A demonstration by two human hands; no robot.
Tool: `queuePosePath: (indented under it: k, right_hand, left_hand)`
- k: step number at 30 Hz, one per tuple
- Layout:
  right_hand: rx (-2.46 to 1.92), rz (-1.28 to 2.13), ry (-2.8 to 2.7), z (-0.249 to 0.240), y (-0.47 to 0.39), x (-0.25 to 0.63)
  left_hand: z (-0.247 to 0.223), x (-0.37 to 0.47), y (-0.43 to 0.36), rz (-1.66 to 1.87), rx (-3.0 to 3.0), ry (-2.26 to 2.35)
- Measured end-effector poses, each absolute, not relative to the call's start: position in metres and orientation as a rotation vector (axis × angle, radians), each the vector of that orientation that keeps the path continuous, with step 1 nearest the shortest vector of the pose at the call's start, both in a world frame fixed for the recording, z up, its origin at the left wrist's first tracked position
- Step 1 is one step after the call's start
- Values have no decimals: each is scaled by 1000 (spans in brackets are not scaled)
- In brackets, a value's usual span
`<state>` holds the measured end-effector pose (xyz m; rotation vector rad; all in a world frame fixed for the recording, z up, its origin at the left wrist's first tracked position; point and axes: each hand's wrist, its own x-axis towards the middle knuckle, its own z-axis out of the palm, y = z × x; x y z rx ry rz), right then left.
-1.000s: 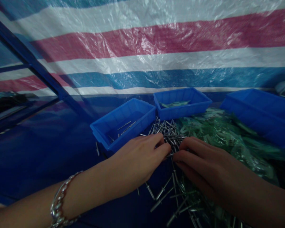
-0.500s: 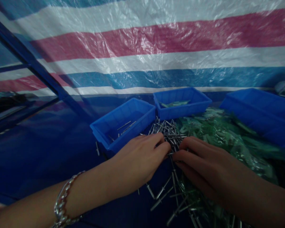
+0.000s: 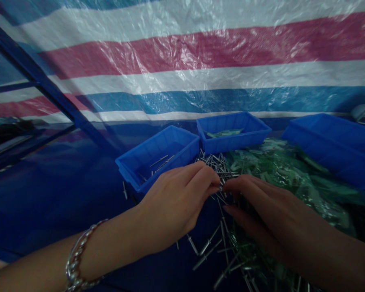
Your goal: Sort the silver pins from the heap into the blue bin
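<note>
A loose pile of silver blind rivets (image 3: 214, 162) lies between the blue bins and my hands, with more scattered nearer to me. My left hand (image 3: 182, 194), a silver bracelet on its wrist, is closed in a pinch over the pile; a small bit of shiny metal, apparently a blind rivet, shows at its fingertips. Facing it from the right, my right hand (image 3: 261, 211) has its thumb apart from its bent forefinger, close to the rivets. Its other fingers are partly hidden.
A blue bin (image 3: 182, 136) at left holds a few rivets. Another blue bin (image 3: 237, 142) behind holds small green packets. Green plastic bags (image 3: 286, 162) lie beside my right hand, before a larger blue bin (image 3: 328, 142). A striped tarpaulin (image 3: 182, 52) hangs behind.
My left hand has shifted slightly up and right, its fingertips now close to my right forefinger. The right hand's thumb and forefinger have spread apart. Bins and bags stay put.
</note>
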<state>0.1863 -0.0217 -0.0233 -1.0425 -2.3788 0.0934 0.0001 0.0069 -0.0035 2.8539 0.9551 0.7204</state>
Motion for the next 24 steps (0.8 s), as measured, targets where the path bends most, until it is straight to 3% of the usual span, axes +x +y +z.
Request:
queuePosePath:
  k: [15,24]
  right_hand:
    - [-920,94,-2244,-19,-21,187]
    - [-910,51,-2173,-16,-24,188]
  left_hand:
    - [-3,-2,6,963,2793,757]
    - [-1,0,7,909,2822,843]
